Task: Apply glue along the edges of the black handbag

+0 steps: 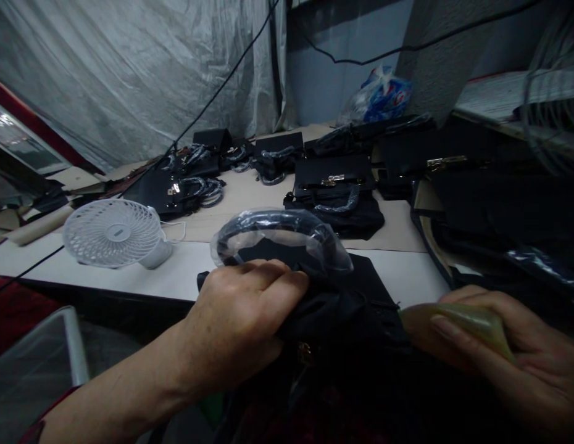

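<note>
A black handbag [333, 314] lies in front of me at the table's near edge, its handle [278, 219] wrapped in clear plastic. My left hand [250, 314] is closed in a fist on the dark fabric of the bag, just below the handle. On the right, my right hand [513, 345] grips a yellowish, translucent block [458, 327] with a pointed end; its exact kind I cannot make out. The block's tip is at the bag's right edge. Below my hands the bag's lower part is lost in shadow.
A white fan [113, 234] stands on the table [185, 268] to the left. Further back lie several black bags [333, 185] with wrapped handles. More dark bags [509, 216] are piled at the right. A plastic bin [41, 370] is at lower left; a cable [222, 83] hangs across.
</note>
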### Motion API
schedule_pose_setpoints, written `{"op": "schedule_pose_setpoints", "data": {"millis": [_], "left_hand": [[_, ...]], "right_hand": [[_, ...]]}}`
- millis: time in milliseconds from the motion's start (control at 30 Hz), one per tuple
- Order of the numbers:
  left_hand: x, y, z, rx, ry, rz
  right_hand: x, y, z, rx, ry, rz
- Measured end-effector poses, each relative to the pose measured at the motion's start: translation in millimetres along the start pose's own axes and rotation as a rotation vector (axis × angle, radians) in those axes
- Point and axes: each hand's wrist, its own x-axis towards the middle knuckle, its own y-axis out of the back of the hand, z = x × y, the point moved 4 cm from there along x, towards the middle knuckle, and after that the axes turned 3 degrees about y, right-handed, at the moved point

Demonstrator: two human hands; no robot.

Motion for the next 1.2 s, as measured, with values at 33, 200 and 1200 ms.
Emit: {"op": "schedule_pose_setpoints", "data": {"millis": [33,200,1200], "left_hand": [[0.0,-0.1,0.0,-0.001,0.0,-0.003],[-0.5,-0.5,0.3,-0.016,0.01,-0.017],[-0.2,-1.7,-0.5,-0.025,0.054,-0.042]], "right_hand": [[-1.6,2.1,1.8,-0.027,-0.018,0.035],[0.0,-2.0,-9.0,-0.027,-0.001,0.064],[-3.4,5.7,-2.3,0.03,-0.063,0.04]]}}
